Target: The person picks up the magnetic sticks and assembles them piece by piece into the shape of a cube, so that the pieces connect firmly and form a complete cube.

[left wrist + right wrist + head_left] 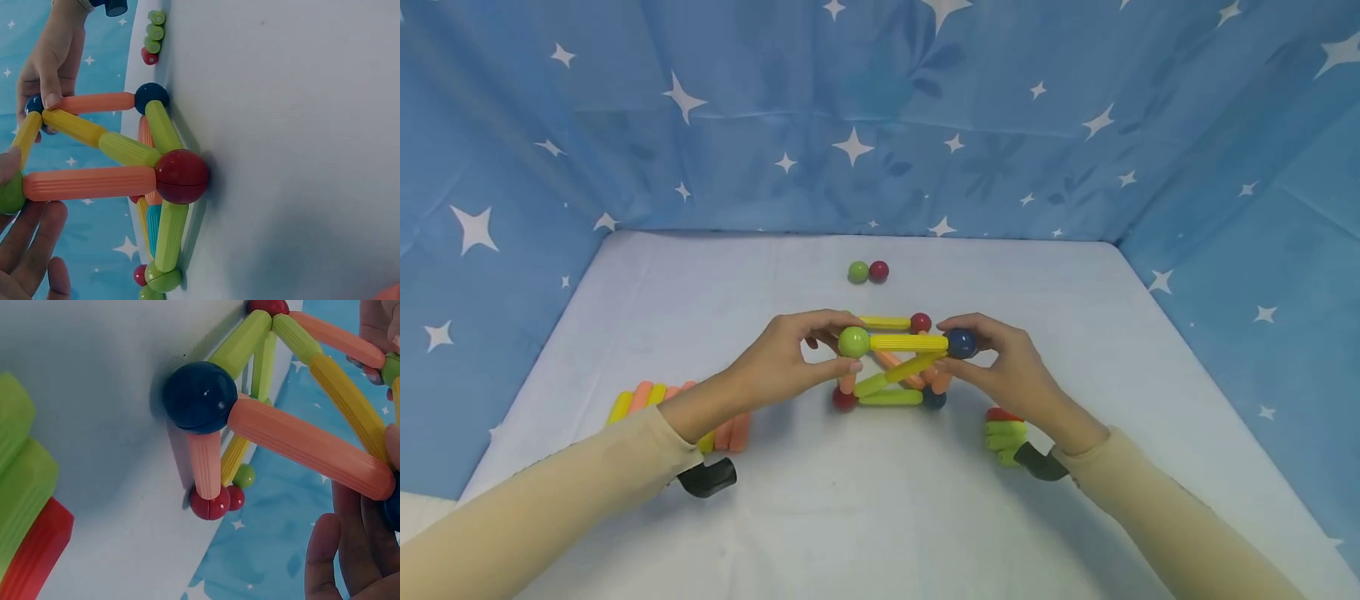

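Note:
A frame of ball-and-stick building toys stands on the table between both hands. My left hand (786,350) pinches the green ball (853,342) at its upper left corner. At the upper right corner, my right hand (1026,375) grips a dark blue ball (961,343). A yellow stick (910,343) spans these two balls. Orange sticks, one at the left (94,183) and one at the right (306,447), run down to a lower red ball (181,176) and a lower blue ball (200,397). Between them slants a yellow-and-green diagonal (128,148).
A loose-looking green ball (858,272) and red ball (878,271) sit behind the frame. Yellow and orange sticks (739,432) lie by the left forearm. Green sticks (1006,429) and a red one lie near the right wrist. A blue star-patterned curtain (850,108) surrounds the white table (865,517).

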`<state>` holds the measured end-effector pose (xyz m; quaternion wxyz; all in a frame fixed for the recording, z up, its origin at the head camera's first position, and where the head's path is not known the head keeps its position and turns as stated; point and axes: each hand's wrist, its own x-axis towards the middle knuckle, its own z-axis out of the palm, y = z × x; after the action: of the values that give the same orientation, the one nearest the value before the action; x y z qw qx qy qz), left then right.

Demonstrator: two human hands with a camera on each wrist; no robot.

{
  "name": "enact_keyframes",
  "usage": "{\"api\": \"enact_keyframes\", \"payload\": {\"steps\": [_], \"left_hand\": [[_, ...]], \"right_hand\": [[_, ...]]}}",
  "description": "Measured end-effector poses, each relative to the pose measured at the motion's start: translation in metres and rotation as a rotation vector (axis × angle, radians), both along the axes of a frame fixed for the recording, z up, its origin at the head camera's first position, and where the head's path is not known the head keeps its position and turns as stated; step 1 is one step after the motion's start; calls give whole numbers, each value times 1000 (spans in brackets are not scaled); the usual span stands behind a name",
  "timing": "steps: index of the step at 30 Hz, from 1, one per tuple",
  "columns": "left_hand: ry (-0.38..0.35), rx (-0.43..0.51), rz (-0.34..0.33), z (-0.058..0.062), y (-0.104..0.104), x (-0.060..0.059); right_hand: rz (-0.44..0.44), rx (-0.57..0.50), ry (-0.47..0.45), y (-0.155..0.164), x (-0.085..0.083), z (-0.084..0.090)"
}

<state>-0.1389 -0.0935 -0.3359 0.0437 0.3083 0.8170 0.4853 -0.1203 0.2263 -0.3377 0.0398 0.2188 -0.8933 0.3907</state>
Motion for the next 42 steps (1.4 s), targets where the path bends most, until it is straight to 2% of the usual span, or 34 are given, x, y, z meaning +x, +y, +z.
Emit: {"api": "enact_keyframes", "payload": {"steps": [6, 9, 14, 16, 19, 23, 27, 32, 34, 38, 42], "left_hand": [[-14, -14, 2, -1, 1, 0], [-40, -79, 1, -6, 4, 0], [-81, -268, -22, -27, 12, 1], [-73, -330, -14, -34, 16, 2], [-52, -373, 17, -39, 19, 3], [-43, -393, 26, -37, 20, 1], [-34, -426, 41, -35, 18, -8], [-12, -447, 90, -36, 13, -28], [1, -449, 107, -37, 10, -37], [16, -465, 137, -41, 6, -54], [-14, -468, 152, -40, 6, -67]], "right_hand": [[5, -20, -34, 1, -1, 2], [7, -24, -56, 2, -1, 1], [-10, -8, -158, 5, -2, -2], [-3, -4, -198, 7, -2, -4], [27, -7, -232, 9, -2, -6], [61, 1, -278, 10, -2, -11], [92, 26, -326, 10, 1, -17], [173, -10, -370, 0, 6, -21], [203, -11, -354, -6, 8, -20], [210, 48, -266, -20, 9, -16], [162, 165, -191, -37, 10, -14]]}}
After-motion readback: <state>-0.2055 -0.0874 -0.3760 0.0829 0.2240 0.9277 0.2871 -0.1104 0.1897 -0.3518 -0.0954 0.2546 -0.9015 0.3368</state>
